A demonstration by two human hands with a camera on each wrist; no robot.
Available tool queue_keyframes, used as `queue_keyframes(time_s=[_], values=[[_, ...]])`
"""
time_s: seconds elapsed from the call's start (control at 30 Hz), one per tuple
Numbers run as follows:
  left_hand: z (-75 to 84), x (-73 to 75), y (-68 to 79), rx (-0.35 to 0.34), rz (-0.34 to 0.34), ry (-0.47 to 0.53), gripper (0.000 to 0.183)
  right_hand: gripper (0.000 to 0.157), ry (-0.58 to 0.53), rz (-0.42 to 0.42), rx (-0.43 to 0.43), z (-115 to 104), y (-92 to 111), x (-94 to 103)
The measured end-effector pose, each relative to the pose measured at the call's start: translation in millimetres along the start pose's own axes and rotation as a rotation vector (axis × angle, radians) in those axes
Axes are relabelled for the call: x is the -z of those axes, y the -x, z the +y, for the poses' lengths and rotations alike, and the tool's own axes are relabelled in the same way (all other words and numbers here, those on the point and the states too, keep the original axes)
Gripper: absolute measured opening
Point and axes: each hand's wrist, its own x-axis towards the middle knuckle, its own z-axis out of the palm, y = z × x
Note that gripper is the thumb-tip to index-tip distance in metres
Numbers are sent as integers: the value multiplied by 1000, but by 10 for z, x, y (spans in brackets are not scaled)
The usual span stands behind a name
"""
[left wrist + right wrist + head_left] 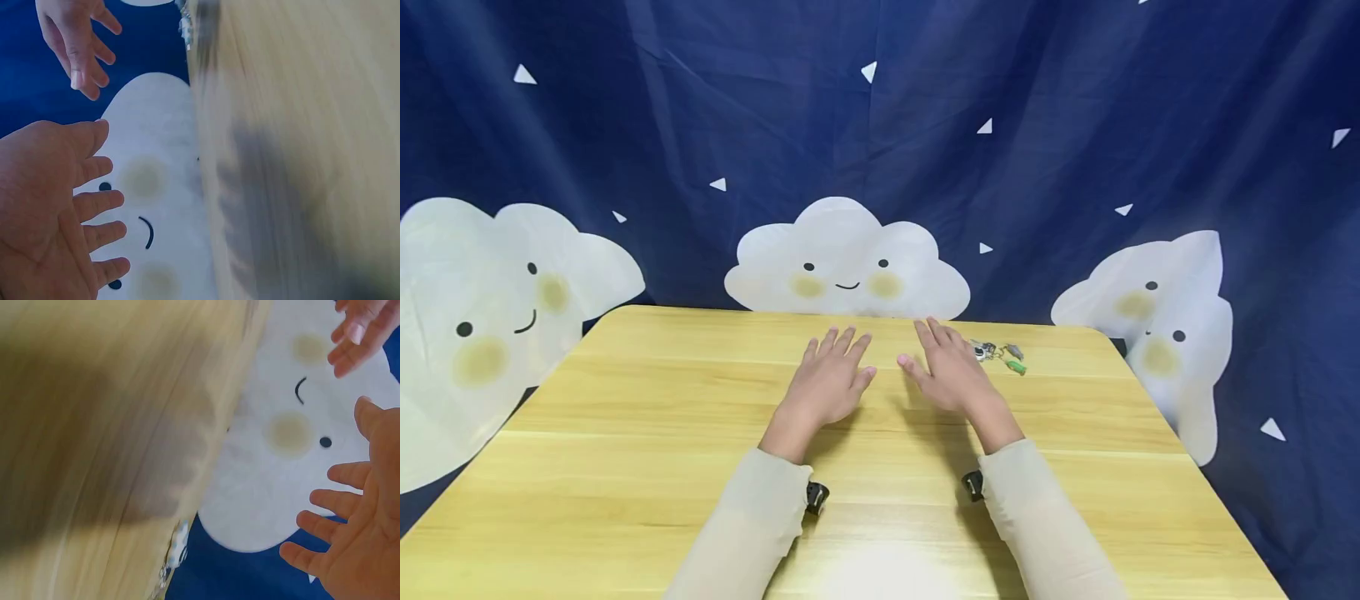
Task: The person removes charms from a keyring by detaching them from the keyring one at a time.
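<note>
Both hands hover above the wooden table with nothing in them. In the head view the left hand [826,382] is left of centre, palm down, its fingers spread and fairly straight. Opposite it the right hand [953,371] is held the same way, thumb toward the left hand, and the two stay apart. Just right of the right hand lies a small bunch of keychain-like trinkets [1000,353], with a green piece and a grey piece; the right hand hides part of it. In the right wrist view the trinkets [177,547] show only partly, at the table's edge.
The wooden table [662,467] has rounded far corners. Behind it hangs a dark blue curtain [790,108] with white triangles and smiling clouds [847,242]. Black wrist cameras [817,497] sit at the light sleeves [741,521].
</note>
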Motion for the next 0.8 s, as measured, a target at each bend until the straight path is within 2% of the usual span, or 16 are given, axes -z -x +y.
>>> queue_keyframes(time_s=[0.3, 0.63, 0.8], values=[[185, -137, -291, -60, -82, -22, 57, 75, 48, -28, -38, 464, 96, 161], [597, -262, -754, -166, -183, -81, 57, 81, 38, -51, -69, 1031, 295, 343], [824, -371, -961, -203, -224, -97, 57, 77, 22, -55, -60, 1241, 362, 398]])
